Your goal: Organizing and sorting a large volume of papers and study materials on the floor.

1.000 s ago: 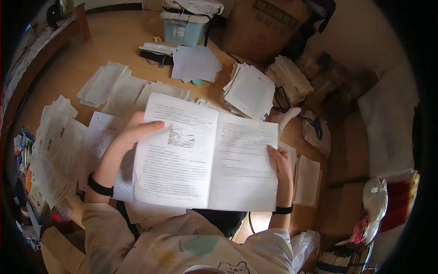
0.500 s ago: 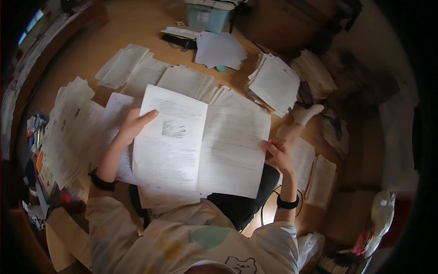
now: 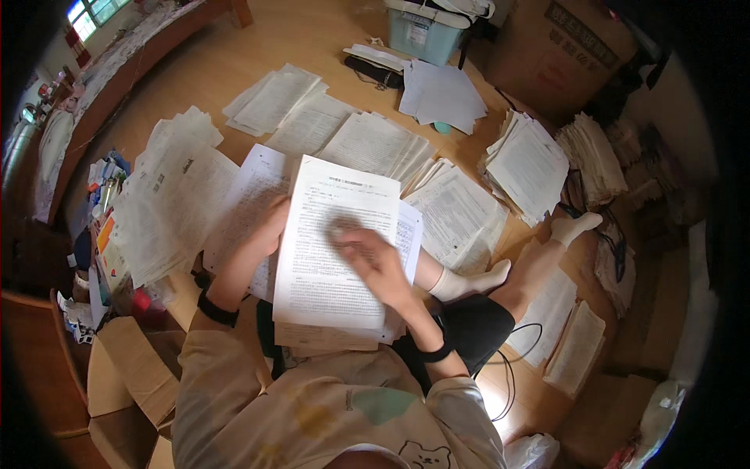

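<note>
Head view: printed booklet (image 3: 324,254), centre frame. Probably light, floppy, easily creased; best held by opposite edges. Left hand (image 3: 271,225) at its left edge, fingers hidden, pinch unclear. Right hand (image 3: 373,263) over it, fingers blurred, can't tell spread or together.

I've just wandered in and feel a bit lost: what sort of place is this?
Probably a room in a home: a bed-like wooden frame runs along the left, and a blue storage bin and piled papers sit on the wood-toned floor.
</note>
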### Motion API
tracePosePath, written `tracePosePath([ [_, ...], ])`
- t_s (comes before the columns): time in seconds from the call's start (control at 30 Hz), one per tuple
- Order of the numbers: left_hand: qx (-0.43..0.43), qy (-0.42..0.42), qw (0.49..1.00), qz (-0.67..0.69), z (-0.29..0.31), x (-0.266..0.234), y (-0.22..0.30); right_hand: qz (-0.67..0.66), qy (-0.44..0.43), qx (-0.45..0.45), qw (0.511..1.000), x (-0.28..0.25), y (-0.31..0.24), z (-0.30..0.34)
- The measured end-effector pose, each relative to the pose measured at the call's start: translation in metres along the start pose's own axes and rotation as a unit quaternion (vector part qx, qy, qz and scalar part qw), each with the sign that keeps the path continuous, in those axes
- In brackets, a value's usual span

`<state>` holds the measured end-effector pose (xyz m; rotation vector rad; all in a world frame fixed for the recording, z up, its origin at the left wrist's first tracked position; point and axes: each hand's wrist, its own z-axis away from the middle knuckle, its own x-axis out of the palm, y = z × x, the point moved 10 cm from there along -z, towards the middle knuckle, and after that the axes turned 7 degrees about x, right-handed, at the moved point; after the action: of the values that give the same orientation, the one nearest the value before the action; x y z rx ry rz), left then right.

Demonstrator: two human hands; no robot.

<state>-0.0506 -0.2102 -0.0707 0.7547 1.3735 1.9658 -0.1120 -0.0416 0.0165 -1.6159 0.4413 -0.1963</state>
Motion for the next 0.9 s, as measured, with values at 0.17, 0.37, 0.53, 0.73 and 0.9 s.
tracePosePath([
  [0.17,-0.004,-0.094,0.975,0.203,0.012,0.034,0.009,0.199,0.189,0.069,0.959,-0.048,0.043,0.038],
  [0.37,0.193,-0.047,0.961,-0.192,0.033,0.012,0.030,0.024,0.187,0.057,0.980,-0.058,0.054,0.045],
  [0.53,0.277,0.236,0.805,-0.468,0.090,-0.084,0.114,-0.102,0.208,0.317,0.920,-0.075,0.159,0.103],
  [0.73,0.346,0.395,0.817,-0.238,0.141,-0.157,0.161,-0.047,0.286,0.312,0.905,-0.114,0.114,0.112],
  [0.9,0.401,0.318,0.855,-0.079,0.147,-0.202,0.147,-0.233,0.206,0.209,0.927,-0.148,0.021,0.099],
])
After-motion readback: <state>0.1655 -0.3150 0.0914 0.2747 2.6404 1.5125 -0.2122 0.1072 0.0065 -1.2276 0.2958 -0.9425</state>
